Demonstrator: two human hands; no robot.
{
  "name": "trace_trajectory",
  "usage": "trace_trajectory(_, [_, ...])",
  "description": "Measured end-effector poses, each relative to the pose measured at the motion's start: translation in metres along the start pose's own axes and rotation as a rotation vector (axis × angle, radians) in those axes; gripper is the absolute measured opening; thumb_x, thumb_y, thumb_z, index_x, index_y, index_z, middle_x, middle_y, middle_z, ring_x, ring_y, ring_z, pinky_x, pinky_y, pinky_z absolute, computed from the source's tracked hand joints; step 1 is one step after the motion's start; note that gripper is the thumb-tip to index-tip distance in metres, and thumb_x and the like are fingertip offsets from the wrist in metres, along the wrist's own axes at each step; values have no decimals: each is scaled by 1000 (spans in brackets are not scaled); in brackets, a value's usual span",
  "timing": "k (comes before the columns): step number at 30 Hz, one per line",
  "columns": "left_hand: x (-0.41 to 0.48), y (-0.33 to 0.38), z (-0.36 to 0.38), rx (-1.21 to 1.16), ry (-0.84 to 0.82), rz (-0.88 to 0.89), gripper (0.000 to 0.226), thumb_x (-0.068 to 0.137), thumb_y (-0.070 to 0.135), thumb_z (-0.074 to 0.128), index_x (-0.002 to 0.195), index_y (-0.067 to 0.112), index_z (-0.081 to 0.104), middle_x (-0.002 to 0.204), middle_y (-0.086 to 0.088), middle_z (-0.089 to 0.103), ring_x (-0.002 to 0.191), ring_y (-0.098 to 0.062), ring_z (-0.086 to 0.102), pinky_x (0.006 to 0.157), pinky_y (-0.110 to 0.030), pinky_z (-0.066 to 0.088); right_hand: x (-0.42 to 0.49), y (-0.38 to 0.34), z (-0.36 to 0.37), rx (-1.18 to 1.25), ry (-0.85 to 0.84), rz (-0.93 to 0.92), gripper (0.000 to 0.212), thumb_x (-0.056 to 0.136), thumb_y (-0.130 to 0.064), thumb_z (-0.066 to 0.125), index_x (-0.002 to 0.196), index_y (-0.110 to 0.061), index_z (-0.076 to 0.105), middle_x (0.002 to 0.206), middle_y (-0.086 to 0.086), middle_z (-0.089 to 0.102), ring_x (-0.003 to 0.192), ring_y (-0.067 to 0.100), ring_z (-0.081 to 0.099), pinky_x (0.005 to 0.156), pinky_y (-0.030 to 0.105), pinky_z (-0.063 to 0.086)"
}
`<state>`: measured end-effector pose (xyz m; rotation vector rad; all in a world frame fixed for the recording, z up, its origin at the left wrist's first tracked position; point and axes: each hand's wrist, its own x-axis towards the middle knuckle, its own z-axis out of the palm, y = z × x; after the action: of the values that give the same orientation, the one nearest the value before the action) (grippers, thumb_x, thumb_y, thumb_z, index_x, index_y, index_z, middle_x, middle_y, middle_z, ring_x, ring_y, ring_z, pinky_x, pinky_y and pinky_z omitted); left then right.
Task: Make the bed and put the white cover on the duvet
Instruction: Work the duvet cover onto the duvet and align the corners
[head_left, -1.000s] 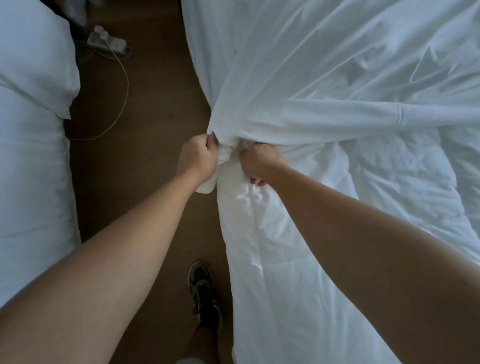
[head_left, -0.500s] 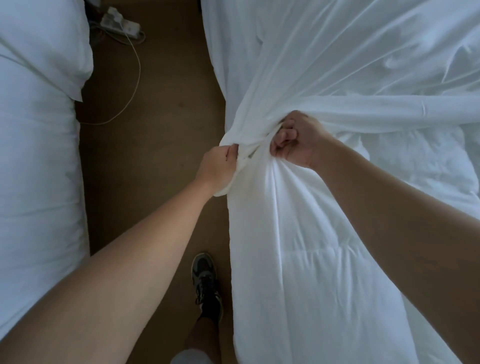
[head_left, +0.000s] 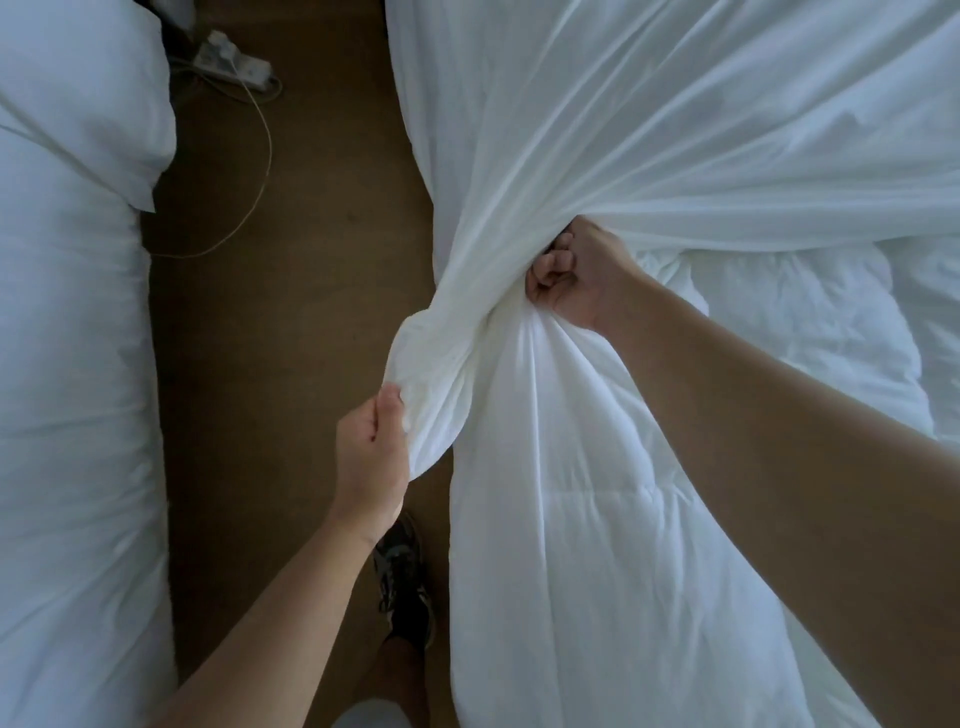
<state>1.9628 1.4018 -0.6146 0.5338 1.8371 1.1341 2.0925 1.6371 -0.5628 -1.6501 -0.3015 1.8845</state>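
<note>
Currently in hand: drawing the thin white fabric cover (head_left: 649, 130) down over the quilted white duvet (head_left: 597, 519), judging by the cover's edge, which sits bunched partway along it.
Cover's place: spread over the far part of the right-hand bed, with its edge gathered at the bedside; the near part of the duvet lies bare.
Left hand (head_left: 371, 457): thumb and fingers pinch a bunched white corner hanging over the brown floor (head_left: 291, 312).
Right hand (head_left: 576, 280): fist clenched round gathered fabric at the cover's edge.
Next move calls for: probably holding the corner firm while sliding the cover's edge evenly toward the person, without twisting it.
</note>
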Motion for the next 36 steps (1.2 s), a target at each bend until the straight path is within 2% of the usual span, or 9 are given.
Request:
trace_trajectory(4, [-13, -3, -21, 449, 10, 335, 47, 103, 50, 46, 67, 20, 49, 54, 6, 45, 48, -13, 44, 45, -25, 31, -7, 11, 6, -192, -70, -8, 38, 93, -7, 34, 58, -22, 37, 48, -4, 29, 40, 12, 26, 54, 21, 38])
trace_trajectory(7, [8, 26, -10, 658, 14, 493, 54, 82, 64, 69, 110, 19, 56, 104, 2, 56, 87, -10, 54, 75, -24, 47, -16, 21, 14, -484, -63, -58, 34, 93, -11, 33, 60, -19, 40, 46, 0, 36, 38, 18, 37, 57, 27, 46])
trace_trajectory(11, [70, 84, 38, 875, -165, 410, 92, 79, 58, 75, 150, 18, 34, 151, -6, 42, 135, -29, 42, 111, -45, 38, -23, 25, 2, -964, 133, -376, 30, 92, -29, 50, 78, -12, 71, 67, 6, 62, 65, 31, 63, 61, 34, 51])
trace_trajectory(15, [101, 105, 58, 579, -280, 290, 31, 95, 45, 64, 106, 16, 60, 97, 4, 65, 90, -18, 63, 68, -30, 45, -16, 21, -10, -1202, 331, -438, 84, 80, -66, 61, 145, -14, 46, 140, 4, 52, 133, 26, 48, 107, 39, 41])
trace_trajectory(20, [89, 102, 48, 465, -298, 465, 34, 95, 25, 66, 68, 11, 50, 58, 7, 44, 52, -9, 36, 51, -24, 28, -2, 33, -10, -1078, 128, -346, 39, 89, -41, 65, 120, -17, 65, 119, 11, 70, 94, 28, 68, 81, 41, 61])
trace_trajectory(23, [86, 102, 44, 482, -261, 502, 36, 91, 18, 68, 64, 8, 47, 56, 1, 45, 52, -10, 35, 51, -27, 28, -1, 62, -12, -1543, 204, -544, 65, 89, -47, 62, 145, -20, 42, 144, 7, 46, 131, 30, 43, 99, 44, 46])
trace_trajectory(29, [93, 120, 37, 527, -238, 528, 50, 84, 32, 78, 67, -1, 45, 59, -6, 43, 51, -11, 31, 48, -26, 24, 9, 86, -45, -1930, 288, -658, 92, 82, -75, 56, 154, -52, 3, 157, 9, 18, 130, 36, 34, 99, 52, 37])
trace_trajectory(33, [82, 101, 21, 834, -317, 479, 36, 75, 33, 82, 75, 13, 52, 76, 2, 52, 65, -17, 50, 54, -28, 35, 15, 58, -44, -1635, 6, -388, 101, 75, -80, 61, 155, -31, 27, 160, 5, 31, 147, 29, 29, 117, 50, 31])
trace_trajectory(36, [59, 63, 18, 942, -346, 439, 28, 82, 22, 71, 101, 14, 52, 89, -3, 59, 79, -28, 59, 63, -36, 44, 0, 31, -54, -789, -235, -216, 26, 79, -28, 78, 102, -20, 72, 104, -1, 70, 107, 20, 61, 93, 36, 50])
